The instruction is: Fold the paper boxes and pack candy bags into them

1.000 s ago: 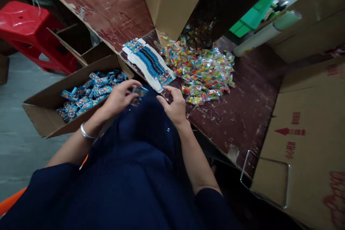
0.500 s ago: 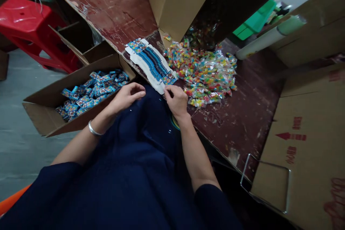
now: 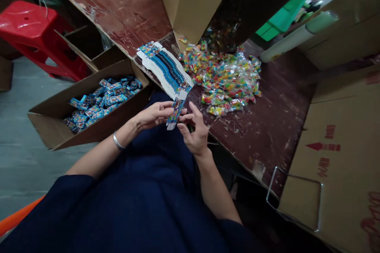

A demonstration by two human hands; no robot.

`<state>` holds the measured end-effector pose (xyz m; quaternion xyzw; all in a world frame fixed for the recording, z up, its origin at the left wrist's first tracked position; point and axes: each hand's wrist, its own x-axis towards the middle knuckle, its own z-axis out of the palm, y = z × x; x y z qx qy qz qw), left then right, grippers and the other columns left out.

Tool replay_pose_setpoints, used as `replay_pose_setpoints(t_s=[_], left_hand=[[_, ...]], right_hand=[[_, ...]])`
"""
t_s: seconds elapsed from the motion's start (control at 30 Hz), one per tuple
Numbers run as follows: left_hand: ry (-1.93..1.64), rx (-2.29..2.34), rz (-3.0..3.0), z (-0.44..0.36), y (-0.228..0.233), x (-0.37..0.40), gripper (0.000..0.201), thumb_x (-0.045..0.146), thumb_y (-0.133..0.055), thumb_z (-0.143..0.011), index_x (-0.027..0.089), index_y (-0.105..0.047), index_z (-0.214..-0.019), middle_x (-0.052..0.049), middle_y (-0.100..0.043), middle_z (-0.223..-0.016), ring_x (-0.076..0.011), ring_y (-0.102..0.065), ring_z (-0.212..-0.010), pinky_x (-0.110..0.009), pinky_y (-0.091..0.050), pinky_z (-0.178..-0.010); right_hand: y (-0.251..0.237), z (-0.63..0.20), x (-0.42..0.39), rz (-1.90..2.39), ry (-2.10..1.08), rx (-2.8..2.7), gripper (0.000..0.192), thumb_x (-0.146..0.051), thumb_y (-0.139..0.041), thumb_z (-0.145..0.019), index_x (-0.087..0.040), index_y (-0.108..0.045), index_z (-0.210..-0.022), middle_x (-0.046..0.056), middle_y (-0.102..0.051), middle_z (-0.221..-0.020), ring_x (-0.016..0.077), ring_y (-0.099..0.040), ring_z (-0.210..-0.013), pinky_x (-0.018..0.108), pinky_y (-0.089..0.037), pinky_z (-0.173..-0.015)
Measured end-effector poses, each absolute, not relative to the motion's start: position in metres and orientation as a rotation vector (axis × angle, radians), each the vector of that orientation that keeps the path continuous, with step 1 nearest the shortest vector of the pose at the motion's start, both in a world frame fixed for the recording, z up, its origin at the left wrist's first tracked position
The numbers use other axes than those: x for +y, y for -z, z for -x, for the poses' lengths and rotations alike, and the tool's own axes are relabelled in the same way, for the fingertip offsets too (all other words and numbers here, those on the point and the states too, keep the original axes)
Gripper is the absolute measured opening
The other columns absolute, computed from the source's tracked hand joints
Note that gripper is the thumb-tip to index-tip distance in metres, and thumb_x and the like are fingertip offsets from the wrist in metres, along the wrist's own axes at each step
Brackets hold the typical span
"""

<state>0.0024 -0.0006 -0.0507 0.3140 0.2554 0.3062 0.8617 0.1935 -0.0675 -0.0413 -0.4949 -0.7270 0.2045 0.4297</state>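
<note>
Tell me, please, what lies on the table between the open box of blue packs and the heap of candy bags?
A stack of flat blue cartons, seen in the head view.

Dim and flat overall, with soft light from the upper right corner. Faint sheen on the scratched desk (image 3: 124,4) near its far left edge and on the candy bags (image 3: 225,79). Deep shadow below the desk's near edge. Wide-angle bending at the edges; fine detail soft.
</note>
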Motion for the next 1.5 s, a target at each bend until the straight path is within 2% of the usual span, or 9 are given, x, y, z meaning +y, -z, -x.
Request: replay_pose_setpoints(t_s=[0.1, 0.3, 0.5, 0.8, 0.87, 1.0, 1.27, 1.43, 1.5], left_hand=[[-0.578, 0.575, -0.776, 0.002, 0.042, -0.009, 0.060, 0.045, -0.096, -0.067, 0.013, -0.077, -0.114, -0.011, -0.079, -0.107, -0.0160, -0.072, -0.085, -0.023, -0.052, -0.076], [-0.510, 0.615, -0.841, 0.002, 0.038, -0.019, 0.050, 0.044, -0.095, -0.067, 0.011, -0.079, -0.102, -0.007, -0.078, -0.089, -0.0135, -0.067, -0.075, -0.024, -0.050, -0.072], [-0.865, 0.755, -0.785, -0.014, 0.041, -0.022, 0.047, 0.048, -0.094, -0.067, 0.012, -0.079, -0.093, -0.006, -0.076, -0.085, -0.0150, -0.067, -0.075, -0.026, -0.052, -0.075], [-1.135, 0.895, -0.764, -0.035, 0.052, -0.025, 0.044, 0.052, -0.093, -0.063, 0.015, -0.075, -0.079, -0.004, -0.072, -0.077, -0.0165, -0.064, -0.069, -0.030, -0.054, -0.071], [-1.188, 0.910, -0.780, -0.034, 0.051, -0.026, 0.041, 0.041, -0.094, -0.064, 0.017, -0.074, -0.091, -0.003, -0.071, -0.082, -0.0167, -0.067, -0.073, -0.030, -0.056, -0.074], [-1.203, 0.962, -0.914, -0.033, 0.049, -0.033, 0.069, 0.023, -0.087, -0.069, 0.028, -0.065, -0.134, -0.002, -0.067, -0.102, -0.0124, -0.065, -0.068, -0.026, -0.054, -0.066], [-0.985, 0.753, -1.016, -0.025, 0.054, -0.027, 0.039, 0.023, -0.084, -0.071, 0.020, -0.075, -0.108, -0.005, -0.073, -0.096, -0.0186, -0.068, -0.083, -0.030, -0.054, -0.079], [-0.938, 0.833, -1.113, -0.014, 0.041, -0.027, 0.029, 0.023, -0.082, -0.074, 0.017, -0.071, -0.101, -0.004, -0.070, -0.093, -0.0142, -0.063, -0.074, -0.026, -0.051, -0.071], [-1.031, 0.855, -1.107, -0.013, 0.037, -0.028, 0.033, 0.024, -0.085, -0.072, 0.017, -0.066, -0.098, -0.003, -0.067, -0.097, -0.0132, -0.063, -0.078, -0.025, -0.051, -0.072]], right_hand=[[0.025, -0.199, -0.060, 1.358, -0.732, -1.801, 0.046, -0.044, -0.069, -0.096, -0.027, -0.059, -0.138, -0.005, -0.065, -0.070, 0.0149, -0.063, -0.061, 0.029, -0.056, -0.066], [0.012, -0.205, -0.054, 1.356, -1.001, -1.643, 0.030, -0.046, -0.079, -0.087, -0.023, -0.060, -0.087, -0.008, -0.058, -0.059, 0.0100, -0.052, -0.050, 0.024, -0.043, -0.053], [0.026, -0.192, -0.062, 1.342, -0.831, -1.373, 0.039, -0.047, -0.081, -0.084, -0.024, -0.069, -0.113, 0.006, -0.077, -0.101, 0.0214, -0.075, -0.091, 0.032, -0.063, -0.075], [0.044, -0.177, -0.056, 1.398, -0.916, -1.083, 0.033, -0.053, -0.082, -0.078, -0.022, -0.078, -0.090, 0.006, -0.081, -0.084, 0.0265, -0.077, -0.073, 0.037, -0.065, -0.067], [0.044, -0.175, -0.054, 1.388, -0.877, -1.052, 0.040, -0.051, -0.084, -0.075, -0.023, -0.078, -0.103, 0.007, -0.082, -0.090, 0.0275, -0.078, -0.078, 0.039, -0.066, -0.070], [0.045, -0.175, -0.054, 1.381, -0.781, -1.059, 0.055, -0.051, -0.082, -0.077, -0.025, -0.074, -0.124, 0.008, -0.080, -0.097, 0.0271, -0.078, -0.083, 0.040, -0.066, -0.072], [0.051, -0.182, -0.052, 1.341, -0.776, -1.141, 0.030, -0.052, -0.081, -0.077, -0.027, -0.074, -0.093, 0.004, -0.073, -0.080, 0.0268, -0.073, -0.070, 0.040, -0.062, -0.064], [0.051, -0.180, -0.051, 1.295, -0.722, -1.264, 0.028, -0.048, -0.076, -0.084, -0.022, -0.068, -0.080, 0.013, -0.073, -0.115, 0.0288, -0.073, -0.103, 0.043, -0.062, -0.087], [0.049, -0.176, -0.051, 1.230, -0.758, -1.172, 0.026, -0.045, -0.076, -0.086, -0.023, -0.063, -0.088, 0.010, -0.075, -0.107, 0.0245, -0.075, -0.095, 0.040, -0.062, -0.084]])
